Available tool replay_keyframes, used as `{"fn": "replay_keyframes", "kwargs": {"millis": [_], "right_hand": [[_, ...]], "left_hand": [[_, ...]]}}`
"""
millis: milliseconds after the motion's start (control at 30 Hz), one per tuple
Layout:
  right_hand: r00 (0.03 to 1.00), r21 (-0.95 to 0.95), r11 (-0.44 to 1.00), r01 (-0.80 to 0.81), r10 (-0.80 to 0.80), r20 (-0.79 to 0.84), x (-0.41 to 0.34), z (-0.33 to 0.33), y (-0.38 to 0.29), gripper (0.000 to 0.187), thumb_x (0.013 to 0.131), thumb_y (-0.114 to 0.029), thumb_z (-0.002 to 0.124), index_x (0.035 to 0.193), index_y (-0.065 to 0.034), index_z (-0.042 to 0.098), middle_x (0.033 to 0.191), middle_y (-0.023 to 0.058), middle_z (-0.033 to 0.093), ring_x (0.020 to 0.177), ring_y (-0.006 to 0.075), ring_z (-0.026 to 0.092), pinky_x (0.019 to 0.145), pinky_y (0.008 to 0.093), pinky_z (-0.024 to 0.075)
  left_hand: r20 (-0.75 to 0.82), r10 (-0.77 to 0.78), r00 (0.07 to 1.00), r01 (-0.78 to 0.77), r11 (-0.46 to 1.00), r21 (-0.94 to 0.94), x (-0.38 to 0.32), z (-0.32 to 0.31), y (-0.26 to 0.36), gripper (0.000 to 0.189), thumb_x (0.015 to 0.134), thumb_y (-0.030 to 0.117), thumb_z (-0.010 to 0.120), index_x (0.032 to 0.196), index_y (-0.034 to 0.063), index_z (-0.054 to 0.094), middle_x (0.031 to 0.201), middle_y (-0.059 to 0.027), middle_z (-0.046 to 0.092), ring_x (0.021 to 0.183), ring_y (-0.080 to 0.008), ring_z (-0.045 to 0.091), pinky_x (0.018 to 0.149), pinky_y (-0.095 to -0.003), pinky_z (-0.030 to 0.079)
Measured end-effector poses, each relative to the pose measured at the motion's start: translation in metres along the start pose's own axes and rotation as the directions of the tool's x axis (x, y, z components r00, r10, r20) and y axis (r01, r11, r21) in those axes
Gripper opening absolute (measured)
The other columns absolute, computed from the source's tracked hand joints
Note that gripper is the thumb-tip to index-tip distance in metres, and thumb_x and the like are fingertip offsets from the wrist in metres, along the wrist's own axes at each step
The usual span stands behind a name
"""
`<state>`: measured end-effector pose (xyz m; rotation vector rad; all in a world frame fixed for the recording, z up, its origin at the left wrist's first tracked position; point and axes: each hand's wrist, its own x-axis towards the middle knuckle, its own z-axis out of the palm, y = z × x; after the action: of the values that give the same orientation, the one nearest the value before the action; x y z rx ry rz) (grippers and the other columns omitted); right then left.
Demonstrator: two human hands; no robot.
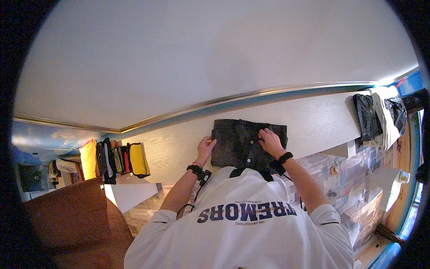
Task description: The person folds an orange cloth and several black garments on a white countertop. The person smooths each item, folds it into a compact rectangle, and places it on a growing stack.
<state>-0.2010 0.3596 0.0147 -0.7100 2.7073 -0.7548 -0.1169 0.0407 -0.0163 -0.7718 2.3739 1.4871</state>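
A dark folded garment with light round buttons (231, 144) lies on a long white wood-grain tabletop (178, 144) in front of me. At its left edge, my left hand (206, 148) pinches the cloth between thumb and fingers. My right hand (269, 141) is on the garment's upper right part, its bent fingers gripping the fabric near the button line. Both wrists wear black bands with small devices and cables. The garment's near edge is partly hidden by my white shirt.
Folded clothes, some with yellow cloth (138, 159), stand in a row at the table's left end. Black and white garments (368, 117) lie at the right end. A wall runs along the far edge; a brown panel (77, 222) is at lower left.
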Motion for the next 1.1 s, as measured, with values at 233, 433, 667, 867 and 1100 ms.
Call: {"fn": "replay_keyframes", "kwargs": {"millis": [233, 433, 667, 867, 1100], "right_hand": [[0.97, -0.223, 0.946, 0.237, -0.243, -0.002, -0.028, 0.005, -0.016, 0.033, 0.082, -0.005, 0.063, 0.115, -0.0116, 0.065, 0.109, 0.0118, 0.06, 0.104, 0.0305, 0.056, 0.085, 0.042, 0.0503], [0.992, 0.091, 0.995, -0.04, 0.05, -0.113, -0.034, 0.016, 0.014, 0.019, 0.09, -0.008, 0.058, 0.108, -0.0078, 0.059, 0.114, 0.0167, 0.057, 0.097, 0.0369, 0.06, 0.081, 0.0453, 0.0513], [0.892, 0.184, 0.935, -0.303, 0.346, -0.292, -0.005, 0.005, 0.037, 0.028, 0.085, -0.015, 0.07, 0.107, -0.0085, 0.055, 0.105, 0.0171, 0.056, 0.093, 0.0416, 0.06, 0.075, 0.0479, 0.051], [0.875, 0.162, 0.945, -0.283, 0.323, -0.361, 0.002, 0.002, 0.022, 0.026, 0.083, -0.015, 0.071, 0.103, -0.0065, 0.056, 0.102, 0.0164, 0.056, 0.092, 0.0398, 0.059, 0.075, 0.0487, 0.05], [0.983, 0.482, 0.872, -0.085, 0.153, -0.102, -0.047, 0.009, -0.057, 0.031, 0.084, -0.008, 0.066, 0.113, -0.0021, 0.059, 0.108, 0.0181, 0.055, 0.099, 0.0396, 0.057, 0.084, 0.0467, 0.05]], "left_hand": [[0.086, 0.66, 0.746, -0.621, 0.643, 0.448, -0.03, 0.011, 0.049, 0.033, 0.09, 0.011, 0.061, 0.122, 0.0046, 0.057, 0.131, -0.0133, 0.056, 0.131, -0.0329, 0.048, 0.105, -0.0414, 0.044], [0.443, 0.77, 0.459, -0.868, 0.283, 0.409, -0.017, 0.055, 0.069, 0.046, 0.086, 0.005, 0.062, 0.131, 0.0044, 0.054, 0.143, -0.0118, 0.049, 0.139, -0.0348, 0.038, 0.114, -0.0454, 0.034], [0.676, 0.635, 0.374, -0.916, 0.139, 0.376, -0.018, 0.102, 0.092, 0.054, 0.092, 0.026, 0.062, 0.141, 0.0099, 0.047, 0.153, -0.0085, 0.036, 0.144, -0.0314, 0.028, 0.113, -0.0586, 0.027], [0.622, 0.635, 0.459, -0.884, 0.253, 0.394, -0.016, 0.092, 0.082, 0.057, 0.088, 0.028, 0.066, 0.14, 0.0113, 0.048, 0.154, -0.0081, 0.035, 0.144, -0.0318, 0.029, 0.115, -0.0587, 0.022], [-0.121, 0.187, 0.975, -0.158, 0.963, 0.217, -0.014, -0.028, 0.019, 0.03, 0.091, 0.027, 0.067, 0.106, 0.0009, 0.068, 0.094, -0.015, 0.072, 0.082, -0.0261, 0.07, 0.071, -0.0347, 0.055]]}}
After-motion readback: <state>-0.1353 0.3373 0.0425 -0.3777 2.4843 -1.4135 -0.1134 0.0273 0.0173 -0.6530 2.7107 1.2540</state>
